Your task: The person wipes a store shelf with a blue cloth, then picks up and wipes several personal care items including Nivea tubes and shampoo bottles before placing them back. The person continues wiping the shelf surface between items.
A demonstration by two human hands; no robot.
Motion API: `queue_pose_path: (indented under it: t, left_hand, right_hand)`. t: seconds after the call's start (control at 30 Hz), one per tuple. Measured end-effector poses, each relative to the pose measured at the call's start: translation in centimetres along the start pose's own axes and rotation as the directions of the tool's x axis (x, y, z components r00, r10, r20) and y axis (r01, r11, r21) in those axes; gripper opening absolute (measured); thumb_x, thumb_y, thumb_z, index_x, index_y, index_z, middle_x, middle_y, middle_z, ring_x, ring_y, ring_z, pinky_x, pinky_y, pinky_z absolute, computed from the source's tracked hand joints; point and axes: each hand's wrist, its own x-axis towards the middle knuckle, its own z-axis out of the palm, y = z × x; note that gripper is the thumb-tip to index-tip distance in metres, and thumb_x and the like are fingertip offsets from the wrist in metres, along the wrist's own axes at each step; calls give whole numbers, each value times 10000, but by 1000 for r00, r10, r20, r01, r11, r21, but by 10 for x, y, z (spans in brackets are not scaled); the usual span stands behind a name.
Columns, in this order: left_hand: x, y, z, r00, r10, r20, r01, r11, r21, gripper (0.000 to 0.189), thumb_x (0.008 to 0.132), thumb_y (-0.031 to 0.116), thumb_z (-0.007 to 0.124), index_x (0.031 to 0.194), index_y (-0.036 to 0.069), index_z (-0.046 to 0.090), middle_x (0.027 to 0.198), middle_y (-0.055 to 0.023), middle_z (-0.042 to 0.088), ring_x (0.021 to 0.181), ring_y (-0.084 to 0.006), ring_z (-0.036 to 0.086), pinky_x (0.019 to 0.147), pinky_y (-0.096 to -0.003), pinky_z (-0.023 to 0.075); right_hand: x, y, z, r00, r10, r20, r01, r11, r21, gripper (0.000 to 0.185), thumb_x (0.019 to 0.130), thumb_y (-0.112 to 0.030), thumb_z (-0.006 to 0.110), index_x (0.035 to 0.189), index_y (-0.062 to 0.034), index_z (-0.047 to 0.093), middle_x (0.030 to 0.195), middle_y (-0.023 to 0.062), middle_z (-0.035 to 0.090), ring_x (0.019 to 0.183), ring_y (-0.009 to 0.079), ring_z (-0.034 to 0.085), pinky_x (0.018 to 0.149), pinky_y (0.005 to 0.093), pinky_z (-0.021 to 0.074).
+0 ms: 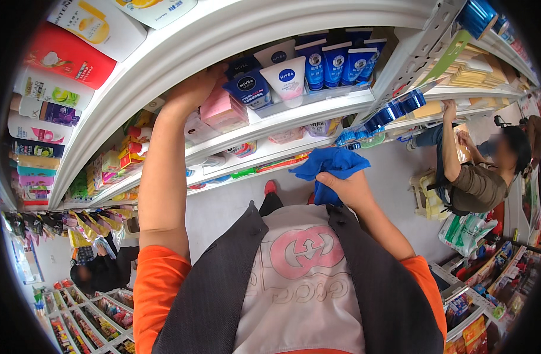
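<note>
My left hand [197, 90] reaches onto a white shelf, behind a pink box [224, 110] and beside a dark blue Nivea Men tube [249, 88]; its fingertips are hidden among the goods, so its grip does not show. To the right of that tube stand a white Nivea tube [287, 79] and several blue tubes [313, 64] behind a clear shelf lip. A crumpled blue cloth [334, 166] is bunched in my right hand [343, 186], which I hold over the floor in front of my chest, apart from the shelf.
Shampoo bottles [71, 57] line the upper shelf at the left. A perforated metal upright [412, 66] stands right of the tubes. At the right, a person [478, 181] reaches to a shelf of envelopes; another person [97, 270] is at the lower left. Bags [465, 232] lie behind.
</note>
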Motion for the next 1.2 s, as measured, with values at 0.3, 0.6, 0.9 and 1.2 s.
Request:
queue_pose_path:
  t: [0.3, 0.6, 0.9, 1.2]
  left_hand:
    - [-76, 58, -24, 983, 24, -184, -47, 991, -124, 221, 902, 186, 705, 1063, 36, 720, 959, -84, 736, 868, -183, 672, 747, -328, 518]
    - [-165, 105, 78, 962, 75, 262, 62, 875, -479, 501, 760, -14, 749, 1228, 47, 580, 1059, -109, 653, 940, -243, 634, 855, -345, 511]
    - [-173, 92, 58, 969, -200, 143, 242, 875, -420, 262, 831, 44, 735, 1080, 25, 655, 942, -107, 677, 849, -209, 665, 763, -320, 520]
    - [-172, 100, 52, 940, -33, 339, 153, 931, -333, 439, 867, 158, 750, 1271, 50, 616, 1017, -155, 726, 882, -282, 726, 762, -348, 551]
  right_hand:
    - [11, -3, 0, 999, 22, 32, -23, 999, 32, 437, 866, -36, 740, 1268, 28, 580, 1142, 98, 690, 1025, 165, 650, 901, 320, 531]
    - [28, 11, 16, 885, 249, 393, -234, 968, -87, 810, 905, -307, 747, 1507, -6, 295, 1421, 86, 439, 1290, 182, 421, 1080, 338, 371]
    - [49, 15, 32, 926, 288, 244, -277, 958, -77, 655, 987, -289, 603, 1522, -28, 329, 1412, 128, 477, 1289, 200, 441, 1095, 351, 352]
    - [55, 28, 29, 973, 64, 223, 27, 923, -384, 551, 950, -141, 592, 1473, -64, 436, 1176, 116, 674, 1019, 212, 653, 894, 341, 524]
